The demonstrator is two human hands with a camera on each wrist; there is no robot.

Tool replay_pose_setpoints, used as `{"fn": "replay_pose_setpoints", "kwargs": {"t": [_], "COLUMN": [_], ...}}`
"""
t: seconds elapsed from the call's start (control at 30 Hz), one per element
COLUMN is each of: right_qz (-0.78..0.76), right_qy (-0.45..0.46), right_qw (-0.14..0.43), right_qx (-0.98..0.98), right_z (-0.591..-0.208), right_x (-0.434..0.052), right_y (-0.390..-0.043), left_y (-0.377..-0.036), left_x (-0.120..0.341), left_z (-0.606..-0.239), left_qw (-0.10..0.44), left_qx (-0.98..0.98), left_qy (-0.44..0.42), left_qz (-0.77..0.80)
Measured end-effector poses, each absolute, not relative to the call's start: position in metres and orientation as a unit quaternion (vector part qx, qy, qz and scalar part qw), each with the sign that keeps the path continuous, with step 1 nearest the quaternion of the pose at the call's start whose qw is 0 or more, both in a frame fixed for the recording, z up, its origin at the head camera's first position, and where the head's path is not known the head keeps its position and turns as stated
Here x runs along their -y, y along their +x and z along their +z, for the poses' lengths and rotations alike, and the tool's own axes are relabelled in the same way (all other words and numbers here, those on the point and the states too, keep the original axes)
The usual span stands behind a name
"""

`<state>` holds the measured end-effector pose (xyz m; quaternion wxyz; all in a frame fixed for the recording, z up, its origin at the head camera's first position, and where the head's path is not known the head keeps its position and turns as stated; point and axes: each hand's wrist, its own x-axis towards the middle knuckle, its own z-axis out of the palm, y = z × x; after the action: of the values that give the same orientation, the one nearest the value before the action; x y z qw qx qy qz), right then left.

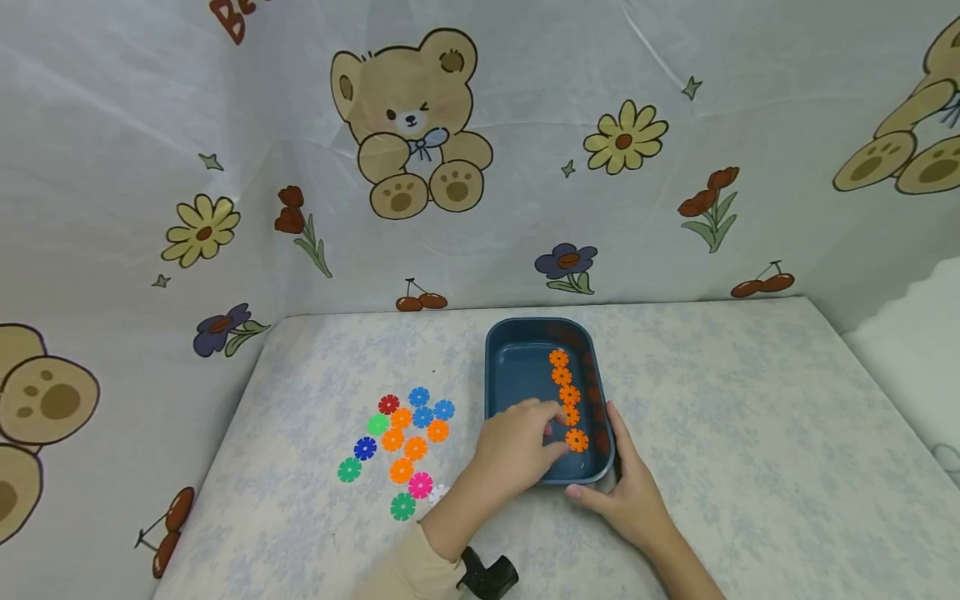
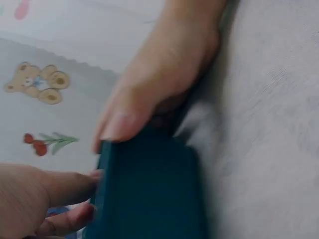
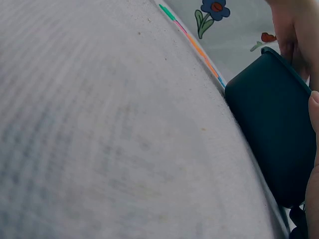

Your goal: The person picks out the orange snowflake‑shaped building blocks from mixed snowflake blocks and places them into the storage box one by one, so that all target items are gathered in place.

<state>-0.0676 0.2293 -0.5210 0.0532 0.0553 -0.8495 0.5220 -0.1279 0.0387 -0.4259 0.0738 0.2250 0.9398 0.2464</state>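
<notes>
Head view shows us both our hands at a dark blue tray point(image 1: 504, 358) lying at the middle of the table point(image 1: 750, 433). Our left hand point(image 1: 517, 446) reaches over the tray's 7 o'clock rim, its curled fingertips touching the nearest orange disc point(image 1: 577, 440), the bottom piece of a row of orange discs point(image 1: 564, 386) running toward 12 o'clock along the tray's right side. We cannot tell whether the fingers pinch it. Our right hand point(image 1: 628, 492) holds the tray's 5 o'clock corner, thumb up along the outer wall. At 9 o'clock from the tray, a loose cluster of coloured discs point(image 1: 405, 442) lies on the table, with orange, blue, green, red and pink among them.
</notes>
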Motion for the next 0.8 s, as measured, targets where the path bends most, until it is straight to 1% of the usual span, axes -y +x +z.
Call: {"fn": "replay_pose_setpoints", "kwargs": {"t": [0.17, 0.3, 0.4, 0.5, 0.67, 0.8], "right_qz": [0.521, 0.513, 0.514, 0.516, 0.518, 0.513], "right_qy": [0.057, 0.042, 0.042, 0.046, 0.048, 0.044], "right_qw": [0.060, 0.055, 0.053, 0.054, 0.053, 0.047], "right_qx": [0.850, 0.856, 0.855, 0.854, 0.852, 0.856], "right_z": [-0.521, -0.519, -0.518, -0.518, -0.520, -0.520], "right_x": [-0.229, -0.230, -0.231, -0.231, -0.230, -0.229], "right_y": [-0.067, -0.067, -0.068, -0.068, -0.069, -0.069], "left_y": [-0.122, -0.123, -0.128, -0.134, -0.140, -0.142], "left_x": [0.005, 0.039, 0.061, 0.079, 0.097, 0.101], "left_z": [-0.396, -0.387, -0.397, -0.418, -0.451, -0.464], "left_qw": [0.084, 0.079, 0.081, 0.094, 0.115, 0.112], "left_qx": [-0.926, -0.928, -0.937, -0.949, -0.962, -0.963], "left_qy": [0.181, 0.126, 0.086, 0.062, 0.047, 0.049], "left_qz": [0.320, 0.343, 0.330, 0.294, 0.243, 0.241]}}
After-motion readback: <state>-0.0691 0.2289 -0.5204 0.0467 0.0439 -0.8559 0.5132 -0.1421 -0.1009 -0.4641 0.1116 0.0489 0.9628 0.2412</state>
